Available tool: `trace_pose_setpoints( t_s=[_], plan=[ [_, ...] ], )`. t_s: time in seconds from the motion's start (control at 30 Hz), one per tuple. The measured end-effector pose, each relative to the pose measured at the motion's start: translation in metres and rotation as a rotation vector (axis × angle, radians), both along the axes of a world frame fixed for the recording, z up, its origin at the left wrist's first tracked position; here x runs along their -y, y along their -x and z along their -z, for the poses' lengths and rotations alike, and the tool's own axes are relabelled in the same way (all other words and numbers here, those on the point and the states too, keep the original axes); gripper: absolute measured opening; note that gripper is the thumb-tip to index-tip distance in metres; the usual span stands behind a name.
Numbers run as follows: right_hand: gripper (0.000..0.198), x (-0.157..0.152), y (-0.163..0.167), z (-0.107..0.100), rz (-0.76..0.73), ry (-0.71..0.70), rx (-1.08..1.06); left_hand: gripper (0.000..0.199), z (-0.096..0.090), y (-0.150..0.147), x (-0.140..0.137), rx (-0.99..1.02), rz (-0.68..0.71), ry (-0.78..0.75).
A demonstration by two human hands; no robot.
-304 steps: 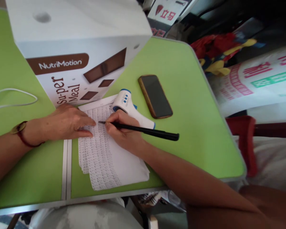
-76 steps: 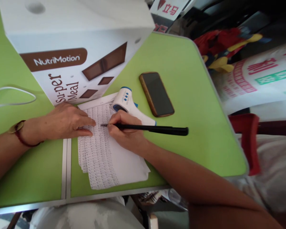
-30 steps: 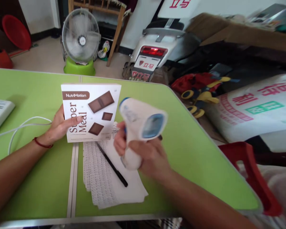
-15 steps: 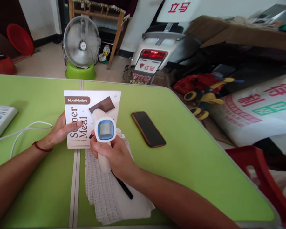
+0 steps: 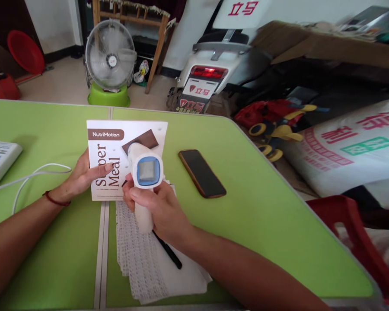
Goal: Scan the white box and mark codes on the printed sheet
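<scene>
My left hand grips the left edge of a white box or card printed "NutriMotion Super Meal", thumb across its front; its depth is hidden, so I cannot tell which. In my right hand is a white infrared thermometer, fingers wrapped round its handle. Its blue-framed screen faces me, and its front end points at the printed face, covering part of it. Below both hands lie fanned sheets of printed paper with a black pen on top, partly behind my right wrist.
A smartphone lies right of my hands on the green table. At the left are a white power bank-like block and its white cable. Beyond the table stand a fan and a scooter; a red chair is at the right.
The thermometer and my right hand have shifted slightly to the right and up. The printed piece in my left hand has turned a little; my left grip stays the same.
</scene>
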State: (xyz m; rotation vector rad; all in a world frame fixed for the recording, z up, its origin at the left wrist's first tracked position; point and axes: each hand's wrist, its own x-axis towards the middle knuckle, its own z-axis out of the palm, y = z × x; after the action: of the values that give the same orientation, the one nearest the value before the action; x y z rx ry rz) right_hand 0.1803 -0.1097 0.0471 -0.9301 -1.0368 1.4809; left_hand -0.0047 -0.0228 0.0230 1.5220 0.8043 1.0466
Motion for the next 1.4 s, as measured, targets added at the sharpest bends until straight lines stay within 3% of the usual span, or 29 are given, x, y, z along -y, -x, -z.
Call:
trace_pose_setpoints(
  t_s=[0.17,0.87,1.4],
  plan=[
    [0.015,0.0006,0.0004,-0.0023,-0.026,-0.049,0.021,0.058,-0.0009,-0.0004,0.0009,0.016,0.02,0.007],
    [0.016,0.0017,0.0021,-0.0022,-0.018,-0.008,0.005,0.06,0.0026,0.0013,-0.0007,-0.003,0.005,-0.03],
    [0.017,0.0015,0.0027,-0.0007,-0.028,-0.026,0.008,0.053,0.004,0.0011,-0.0017,0.038,0.041,-0.036]
  ],
)
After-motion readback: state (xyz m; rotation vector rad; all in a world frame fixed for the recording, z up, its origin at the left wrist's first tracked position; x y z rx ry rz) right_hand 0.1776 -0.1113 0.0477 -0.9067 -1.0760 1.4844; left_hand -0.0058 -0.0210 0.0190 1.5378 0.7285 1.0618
